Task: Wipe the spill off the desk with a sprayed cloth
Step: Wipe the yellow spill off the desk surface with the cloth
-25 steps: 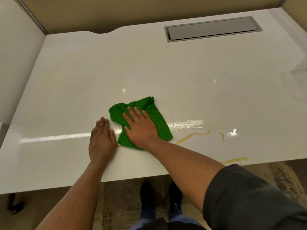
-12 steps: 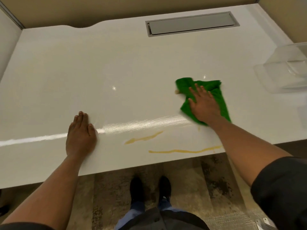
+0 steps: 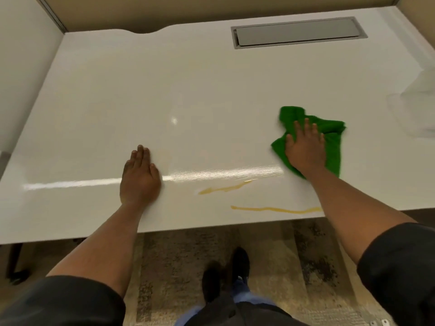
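Note:
A crumpled green cloth (image 3: 333,147) lies on the glossy white desk (image 3: 141,90), right of centre. My right hand (image 3: 304,149) presses flat on top of it, fingers spread. My left hand (image 3: 140,178) rests palm down on the bare desk near the front edge, holding nothing. Two yellow-brown spill streaks remain between my hands: a short one (image 3: 223,188) and a longer one (image 3: 277,209) close to the front edge. A wet smeared band (image 3: 226,174) runs just above the short streak.
A grey recessed cable hatch (image 3: 296,32) sits at the back of the desk. A clear plastic container (image 3: 419,107) stands at the right edge. Partition walls close off the left and back. My shoes (image 3: 226,274) are on patterned carpet below the front edge.
My right hand has swept the cloth from beside my left hand to the right side of the desk, leaving a wet smear. My left hand has stayed planted.

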Action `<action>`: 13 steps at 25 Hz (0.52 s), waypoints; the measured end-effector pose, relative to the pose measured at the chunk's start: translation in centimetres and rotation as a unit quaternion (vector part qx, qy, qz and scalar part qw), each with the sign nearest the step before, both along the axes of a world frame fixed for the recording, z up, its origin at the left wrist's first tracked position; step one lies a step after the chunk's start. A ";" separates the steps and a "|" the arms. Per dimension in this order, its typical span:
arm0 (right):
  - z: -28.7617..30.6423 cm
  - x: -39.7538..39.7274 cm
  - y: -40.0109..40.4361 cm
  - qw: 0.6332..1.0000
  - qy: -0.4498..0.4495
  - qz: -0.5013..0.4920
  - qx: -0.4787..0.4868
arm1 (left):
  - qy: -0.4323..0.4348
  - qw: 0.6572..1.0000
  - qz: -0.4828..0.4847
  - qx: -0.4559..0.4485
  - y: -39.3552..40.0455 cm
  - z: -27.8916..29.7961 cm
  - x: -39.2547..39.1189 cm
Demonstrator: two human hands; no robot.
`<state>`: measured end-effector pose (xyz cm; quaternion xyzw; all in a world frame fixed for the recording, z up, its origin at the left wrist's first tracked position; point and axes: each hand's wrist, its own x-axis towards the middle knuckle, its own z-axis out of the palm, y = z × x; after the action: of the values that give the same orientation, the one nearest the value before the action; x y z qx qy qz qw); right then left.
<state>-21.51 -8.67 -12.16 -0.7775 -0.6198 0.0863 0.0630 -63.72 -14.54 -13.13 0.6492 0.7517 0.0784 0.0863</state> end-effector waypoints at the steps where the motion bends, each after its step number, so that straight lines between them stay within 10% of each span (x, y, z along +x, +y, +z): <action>1: 0.1 -2.8 0.1 1.000 -0.002 0.030 -0.004 | -0.004 1.000 -0.001 0.002 0.0 0.0 0.0; 13: 1.5 -27.5 -6.4 0.940 0.001 0.330 -0.084 | -0.148 0.986 -0.005 0.069 -2.3 0.5 -1.8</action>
<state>-49.02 -15.11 -10.69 -0.5316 -0.8322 0.1541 -0.0339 -65.49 -16.87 -12.63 0.6387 0.7199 0.2252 0.1522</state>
